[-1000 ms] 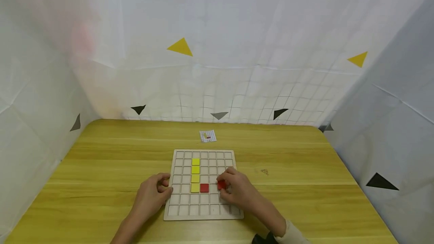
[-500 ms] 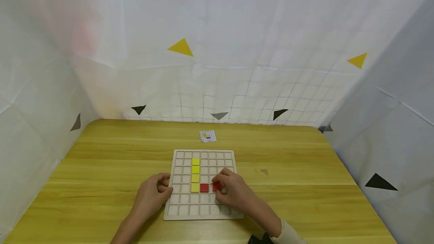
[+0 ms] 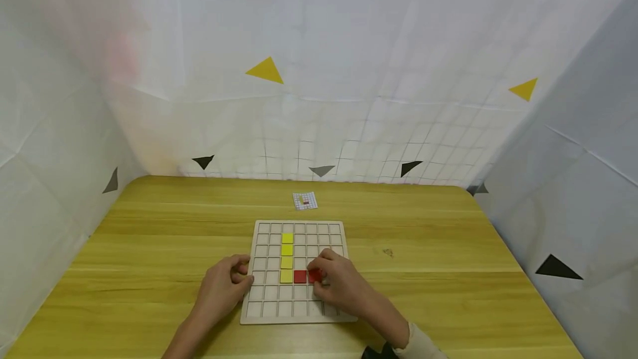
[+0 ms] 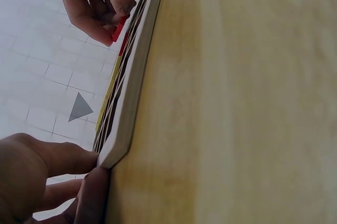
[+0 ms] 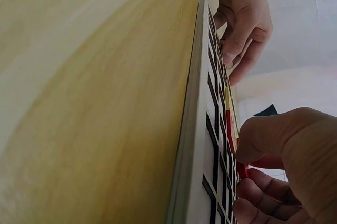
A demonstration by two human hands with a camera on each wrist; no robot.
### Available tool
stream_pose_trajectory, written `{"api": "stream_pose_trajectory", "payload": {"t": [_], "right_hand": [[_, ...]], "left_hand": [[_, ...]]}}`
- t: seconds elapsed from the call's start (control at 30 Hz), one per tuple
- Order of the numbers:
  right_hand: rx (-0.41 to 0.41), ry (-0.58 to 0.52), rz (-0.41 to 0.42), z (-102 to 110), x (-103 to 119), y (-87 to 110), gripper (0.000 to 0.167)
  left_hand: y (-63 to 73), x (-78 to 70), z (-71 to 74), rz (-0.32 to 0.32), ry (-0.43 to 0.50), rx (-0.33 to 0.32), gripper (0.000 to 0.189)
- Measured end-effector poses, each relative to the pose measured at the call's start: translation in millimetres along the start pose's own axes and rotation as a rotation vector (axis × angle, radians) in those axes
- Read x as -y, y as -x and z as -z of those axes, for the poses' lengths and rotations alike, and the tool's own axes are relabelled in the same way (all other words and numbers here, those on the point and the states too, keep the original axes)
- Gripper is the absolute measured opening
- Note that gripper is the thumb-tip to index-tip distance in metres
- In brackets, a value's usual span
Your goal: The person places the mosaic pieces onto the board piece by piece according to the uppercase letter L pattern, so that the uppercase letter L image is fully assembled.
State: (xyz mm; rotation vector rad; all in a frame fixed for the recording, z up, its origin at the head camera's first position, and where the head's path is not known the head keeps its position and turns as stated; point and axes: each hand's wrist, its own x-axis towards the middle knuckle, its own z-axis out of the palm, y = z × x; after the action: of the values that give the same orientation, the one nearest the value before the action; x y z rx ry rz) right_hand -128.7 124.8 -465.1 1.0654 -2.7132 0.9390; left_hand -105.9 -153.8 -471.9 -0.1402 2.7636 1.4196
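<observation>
A pale wooden grid board [image 3: 270, 292] lies on the table. In one of its columns sit several yellow square tiles [image 3: 286, 262], and a red tile [image 3: 299, 276] fills the cell right of the lowest. My right hand [image 3: 344, 284] pinches a second red tile [image 3: 314, 276] between thumb and fingers, beside the first one; in the left wrist view this held tile [image 4: 119, 29] is tilted, close over the board. My left hand [image 3: 223, 286] holds the board's left edge, its thumb and fingers at the rim [image 4: 118, 148]. Fingers partly hide the held tile.
Behind the board a small card [image 3: 305, 200] with a printed grid and coloured squares lies on the wooden table [image 3: 423, 226]. White sheets [image 3: 324, 32] with yellow, grey and black triangles close off the back and both sides.
My right hand has moved left across the board with the held red tile, from a couple of cells away to beside the seated red tile. The left hand has stayed at the board's edge.
</observation>
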Motion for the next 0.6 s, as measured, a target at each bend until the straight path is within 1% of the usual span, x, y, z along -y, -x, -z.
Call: {"api": "stream_pose_trajectory", "payload": {"t": [0.4, 0.6], "right_hand": [[0.023, 0.025, -0.021, -0.8, 1.8, -1.1, 0.028], [0.021, 0.04, -0.02, -0.9, 0.6, -1.3, 0.027]], "left_hand": [[0.2, 1.0, -0.4, 0.002, -0.002, -0.002, 0.043], [0.1, 1.5, -0.8, 0.004, 0.008, -0.001, 0.043]]}}
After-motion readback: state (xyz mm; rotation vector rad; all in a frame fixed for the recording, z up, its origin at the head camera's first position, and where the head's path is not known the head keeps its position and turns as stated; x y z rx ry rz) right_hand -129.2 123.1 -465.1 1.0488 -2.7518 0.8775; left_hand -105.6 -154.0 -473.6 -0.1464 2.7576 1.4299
